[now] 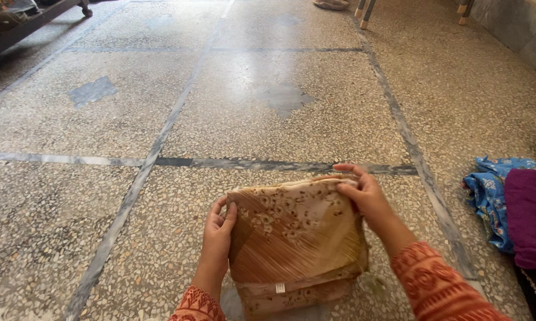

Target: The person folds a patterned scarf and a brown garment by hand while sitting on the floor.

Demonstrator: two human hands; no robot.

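Folded tan and brown cloth with a floral print and fine stripes [294, 241] lies on the speckled terrazzo floor with grey stone strips [232, 107], closest to the camera, squared into a thick packet with a small white tag on its near edge. Left hand [218, 229] sits at the cloth's left edge, fingers curled round that edge, thumb on top, a light clasp rather than a full fist. Right hand [363, 193] is at the cloth's far right corner, fingers bent and pinching the top layer there, not flat. Both wrists come out of orange patterned sleeves [437, 285] on either side of the cloth. Right of the cloth, well apart: a crumpled blue printed fabric [488, 196] with a purple cloth [529, 217] touching and overlapping it. Far beyond the cloth, wooden furniture legs [363, 15] stand at the top edge of view; a dark low frame [18, 27] is far off to its upper left.
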